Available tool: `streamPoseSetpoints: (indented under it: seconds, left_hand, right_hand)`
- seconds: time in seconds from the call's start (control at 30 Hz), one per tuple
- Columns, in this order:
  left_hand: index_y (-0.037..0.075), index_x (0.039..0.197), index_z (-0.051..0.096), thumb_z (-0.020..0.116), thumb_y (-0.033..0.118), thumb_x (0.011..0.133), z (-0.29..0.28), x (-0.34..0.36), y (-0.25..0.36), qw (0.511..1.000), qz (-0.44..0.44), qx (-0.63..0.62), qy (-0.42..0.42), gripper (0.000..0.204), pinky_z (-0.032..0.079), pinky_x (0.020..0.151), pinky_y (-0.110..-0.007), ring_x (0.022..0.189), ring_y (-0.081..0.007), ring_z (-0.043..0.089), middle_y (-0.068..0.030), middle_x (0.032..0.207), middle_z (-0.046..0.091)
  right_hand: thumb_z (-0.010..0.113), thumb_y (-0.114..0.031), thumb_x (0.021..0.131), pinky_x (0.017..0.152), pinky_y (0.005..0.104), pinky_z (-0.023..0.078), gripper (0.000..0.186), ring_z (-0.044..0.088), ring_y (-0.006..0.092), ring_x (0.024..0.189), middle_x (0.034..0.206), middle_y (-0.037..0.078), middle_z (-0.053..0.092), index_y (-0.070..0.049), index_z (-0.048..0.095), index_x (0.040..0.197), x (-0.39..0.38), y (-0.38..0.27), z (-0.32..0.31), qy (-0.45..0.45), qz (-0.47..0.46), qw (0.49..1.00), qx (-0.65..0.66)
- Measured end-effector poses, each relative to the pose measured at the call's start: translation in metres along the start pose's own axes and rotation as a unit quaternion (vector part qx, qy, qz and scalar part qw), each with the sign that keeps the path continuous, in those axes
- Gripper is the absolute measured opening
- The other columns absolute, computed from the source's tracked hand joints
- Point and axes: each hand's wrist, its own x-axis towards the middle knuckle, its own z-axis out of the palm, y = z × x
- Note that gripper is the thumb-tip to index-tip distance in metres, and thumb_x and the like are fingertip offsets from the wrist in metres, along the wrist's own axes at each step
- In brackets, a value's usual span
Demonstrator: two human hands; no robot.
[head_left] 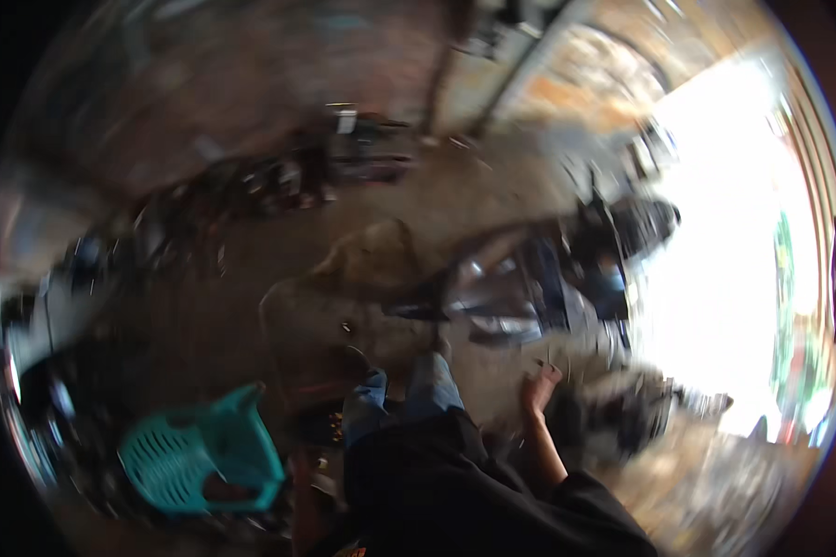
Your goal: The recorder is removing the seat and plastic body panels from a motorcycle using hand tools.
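The whole head view is smeared by motion. My right hand is stretched out to the right of my legs, at the end of a bare forearm. Its fingers look curled around something small and thin that I cannot make out. Just beyond it stands a dark, shiny motorcycle, apart from the hand as far as the blur shows. My left arm hangs low in shadow, close to a teal plastic chair. The fingers of that hand are too dark and blurred to read.
Dark motorcycle-like shapes line the wall at the far left. A yellowish-brown piece lies on the grey floor ahead. Dark, blurred machine parts sit at the right. A bright opening glares at far right.
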Motion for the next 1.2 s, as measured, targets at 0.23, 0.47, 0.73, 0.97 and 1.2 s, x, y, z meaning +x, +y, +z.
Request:
streamPoseSetpoints:
  seconds: [0.23, 0.47, 0.73, 0.97, 1.2]
  left_hand:
    - [0.010, 0.114, 0.065, 0.053, 0.032, 0.098, -0.069, 0.134, 0.266, 0.921, 0.114, 0.368, 0.056, 0.029, 0.055, 0.073, -0.040, 0.082, -0.0208, 0.062, -0.0077, 0.106, 0.063]
    - [0.017, 0.122, 0.062, 0.056, 0.034, 0.098, 0.129, 0.142, 0.386, 0.930, 0.033, 0.360, -0.067, 0.030, 0.052, 0.064, -0.030, 0.084, -0.0135, 0.061, -0.0025, 0.108, 0.060]
    - [0.013, 0.121, 0.063, 0.047, 0.026, 0.104, 0.302, 0.054, 0.387, 0.841, 0.182, 0.419, -0.291, 0.027, 0.052, 0.061, -0.025, 0.082, -0.0097, 0.061, -0.0011, 0.113, 0.063]
    - [0.011, 0.120, 0.064, 0.051, 0.029, 0.102, 0.255, 0.058, 0.346, 0.850, 0.116, 0.424, -0.289, 0.028, 0.053, 0.056, -0.026, 0.075, -0.0119, 0.062, -0.0034, 0.110, 0.063]
    - [0.010, 0.116, 0.064, 0.054, 0.028, 0.097, 0.100, 0.113, 0.317, 0.884, 0.008, 0.430, -0.180, 0.028, 0.053, 0.052, -0.033, 0.073, -0.0206, 0.065, -0.0086, 0.104, 0.065]
  right_hand:
    - [0.062, -0.031, 0.086, 0.092, 0.0451, 0.049, 0.041, 0.061, 0.0412, 0.110, 0.114, 0.026, 0.066, -0.002, 0.066, 0.115, -0.304, 0.027, 0.155, -0.317, 0.218, 0.882, 0.273]
    - [0.058, -0.044, 0.090, 0.096, 0.0407, 0.050, 0.049, 0.063, 0.0364, 0.115, 0.120, 0.022, 0.067, -0.006, 0.068, 0.120, -0.509, -0.019, 0.133, -0.334, 0.404, 0.822, 0.225]
    - [0.058, -0.044, 0.090, 0.094, 0.0411, 0.050, 0.049, 0.064, 0.0366, 0.113, 0.118, 0.022, 0.067, -0.006, 0.068, 0.119, -0.505, -0.043, 0.129, -0.311, 0.457, 0.770, 0.319]
    - [0.058, -0.045, 0.090, 0.093, 0.0415, 0.051, 0.050, 0.065, 0.0367, 0.111, 0.116, 0.023, 0.068, -0.006, 0.068, 0.119, -0.423, -0.036, 0.124, -0.267, 0.478, 0.741, 0.389]
    - [0.058, -0.045, 0.089, 0.092, 0.0419, 0.052, 0.050, 0.065, 0.0369, 0.110, 0.114, 0.023, 0.069, -0.005, 0.069, 0.118, -0.329, -0.051, 0.108, -0.244, 0.501, 0.699, 0.448]
